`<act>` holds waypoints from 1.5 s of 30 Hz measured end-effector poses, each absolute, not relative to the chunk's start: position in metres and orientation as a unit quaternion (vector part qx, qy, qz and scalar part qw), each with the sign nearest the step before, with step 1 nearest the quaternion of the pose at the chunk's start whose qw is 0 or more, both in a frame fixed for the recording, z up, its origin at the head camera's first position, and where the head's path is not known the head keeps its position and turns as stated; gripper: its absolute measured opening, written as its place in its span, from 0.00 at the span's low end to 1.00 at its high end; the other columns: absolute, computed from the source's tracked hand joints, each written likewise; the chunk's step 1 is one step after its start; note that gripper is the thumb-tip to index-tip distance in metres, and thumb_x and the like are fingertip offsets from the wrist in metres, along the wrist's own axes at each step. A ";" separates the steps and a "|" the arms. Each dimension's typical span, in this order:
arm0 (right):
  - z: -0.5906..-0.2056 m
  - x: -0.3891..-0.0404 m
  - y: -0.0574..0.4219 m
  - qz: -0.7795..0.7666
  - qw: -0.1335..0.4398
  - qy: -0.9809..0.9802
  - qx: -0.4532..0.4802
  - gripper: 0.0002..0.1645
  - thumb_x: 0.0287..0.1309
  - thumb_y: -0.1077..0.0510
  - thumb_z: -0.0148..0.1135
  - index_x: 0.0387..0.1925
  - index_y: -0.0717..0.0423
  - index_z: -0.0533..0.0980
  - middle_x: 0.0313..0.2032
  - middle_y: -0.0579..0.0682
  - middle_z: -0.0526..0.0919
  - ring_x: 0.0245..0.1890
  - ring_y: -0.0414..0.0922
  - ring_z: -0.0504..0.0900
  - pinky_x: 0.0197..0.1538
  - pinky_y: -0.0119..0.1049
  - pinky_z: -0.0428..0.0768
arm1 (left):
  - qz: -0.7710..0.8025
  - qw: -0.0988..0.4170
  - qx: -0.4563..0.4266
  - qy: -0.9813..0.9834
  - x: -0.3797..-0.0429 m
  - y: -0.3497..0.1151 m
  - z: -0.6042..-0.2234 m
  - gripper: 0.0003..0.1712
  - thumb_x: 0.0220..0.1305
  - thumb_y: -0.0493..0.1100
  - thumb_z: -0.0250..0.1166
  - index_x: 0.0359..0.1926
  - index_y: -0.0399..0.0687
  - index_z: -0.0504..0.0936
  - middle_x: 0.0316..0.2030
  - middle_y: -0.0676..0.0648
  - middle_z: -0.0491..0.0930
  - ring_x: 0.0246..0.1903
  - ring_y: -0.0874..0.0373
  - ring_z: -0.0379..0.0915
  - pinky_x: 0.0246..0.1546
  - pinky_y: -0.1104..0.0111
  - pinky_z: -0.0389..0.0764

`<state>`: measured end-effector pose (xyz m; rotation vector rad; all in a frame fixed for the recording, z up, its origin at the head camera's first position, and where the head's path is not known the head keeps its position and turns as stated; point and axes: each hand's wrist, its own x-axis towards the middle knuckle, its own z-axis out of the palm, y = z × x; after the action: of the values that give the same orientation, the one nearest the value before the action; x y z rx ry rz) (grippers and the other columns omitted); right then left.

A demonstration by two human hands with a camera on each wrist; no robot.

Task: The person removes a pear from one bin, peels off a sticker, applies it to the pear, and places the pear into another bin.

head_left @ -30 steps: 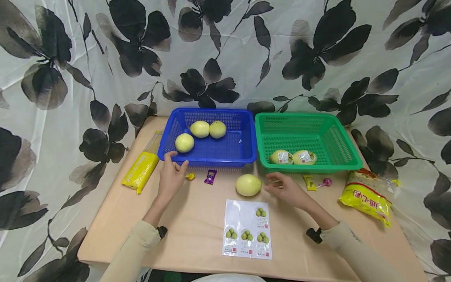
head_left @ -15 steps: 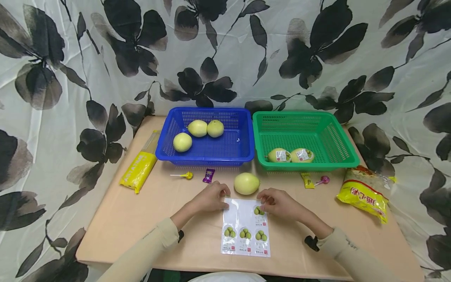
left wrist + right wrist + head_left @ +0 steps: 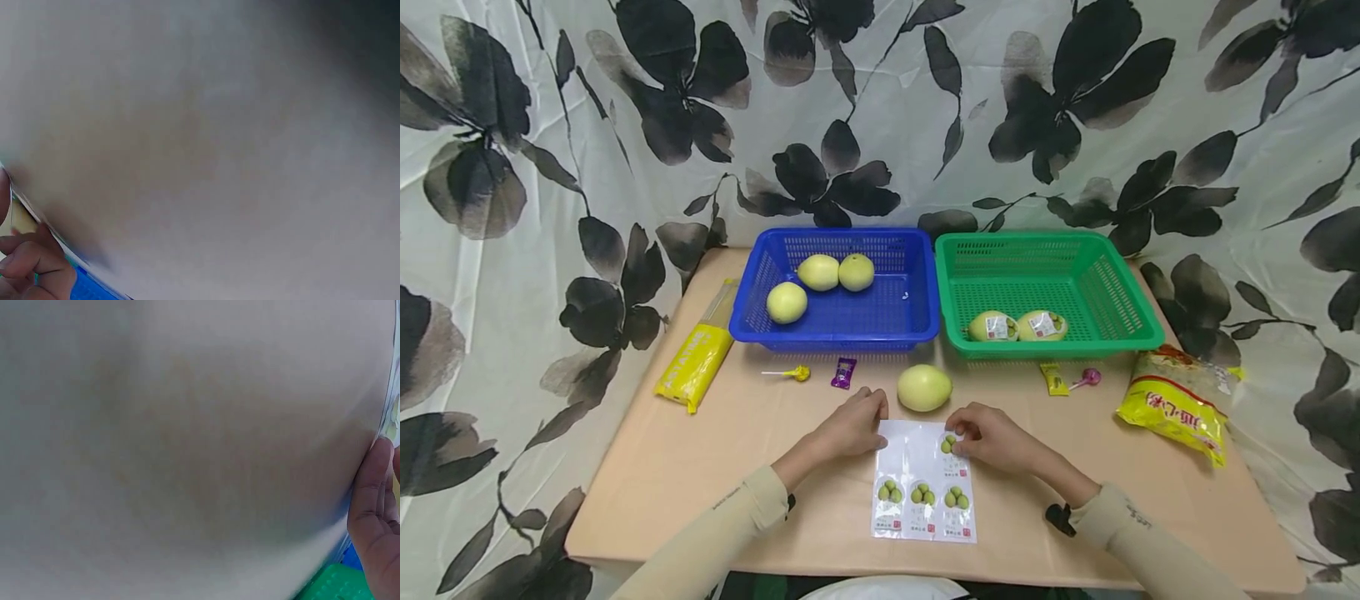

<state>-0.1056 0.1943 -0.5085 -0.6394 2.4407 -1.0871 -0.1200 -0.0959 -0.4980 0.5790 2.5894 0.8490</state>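
A white sheet of stickers (image 3: 924,518) printed with green fruit lies on the table in the head view. My left hand (image 3: 853,423) pinches its upper left corner, the thumb at the edge. At the upper right corner my right hand (image 3: 988,435) pinches the sheet, thumb over the top sticker's fruit picture. Just beyond the sheet, between both hands, sits a pale yellow-green melon (image 3: 924,388). In the left wrist view the curled left hand (image 3: 34,265) shows at the lower left corner; in the right wrist view the right hand (image 3: 378,515) is at the right edge.
Behind, a blue basket (image 3: 835,340) holds three melons, and a green basket (image 3: 1052,347) holds two with stickers. A yellow lollipop (image 3: 797,373), purple candy (image 3: 843,373), yellow packet (image 3: 1054,380) and pink lollipop (image 3: 1087,379) lie in front. Yellow bags (image 3: 698,358) (image 3: 1180,408) flank them.
My left hand has come from the blue basket's front edge to the sheet's left corner. My right hand has moved from beside the melon down to the right corner.
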 end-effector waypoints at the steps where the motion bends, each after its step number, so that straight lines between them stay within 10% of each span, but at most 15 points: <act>1: -0.509 -0.105 0.194 -0.389 0.194 0.871 -0.227 0.11 0.63 0.62 0.72 0.46 0.57 0.82 0.37 0.50 0.80 0.36 0.39 0.74 0.40 0.29 0.75 | 0.301 0.178 0.207 0.914 -0.120 -0.096 -0.499 0.22 0.51 0.33 0.79 0.40 0.43 0.73 0.35 0.46 0.73 0.35 0.56 0.66 0.37 0.65 0.72; 12: -0.509 -0.103 0.192 -0.404 0.178 0.871 -0.217 0.03 0.67 0.65 0.67 0.37 0.55 0.82 0.36 0.47 0.80 0.38 0.40 0.76 0.43 0.29 0.78 | 0.294 0.201 0.228 0.906 -0.121 -0.094 -0.498 0.09 0.55 0.33 0.76 0.36 0.45 0.85 0.28 0.50 0.76 0.34 0.59 0.68 0.39 0.65 0.72; 45: -0.487 -0.084 0.243 -0.478 0.175 0.846 -0.159 0.03 0.69 0.60 0.66 0.39 0.56 0.81 0.38 0.54 0.84 0.38 0.53 0.83 0.39 0.36 0.84 | 0.246 0.238 0.228 0.912 -0.115 -0.094 -0.492 0.22 0.51 0.41 0.83 0.44 0.44 0.81 0.41 0.48 0.72 0.38 0.56 0.68 0.42 0.60 0.75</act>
<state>-0.0840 0.2430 -0.4865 -0.4497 2.3979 -1.3542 -0.1147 -0.0936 -0.4918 0.6249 2.4980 0.6740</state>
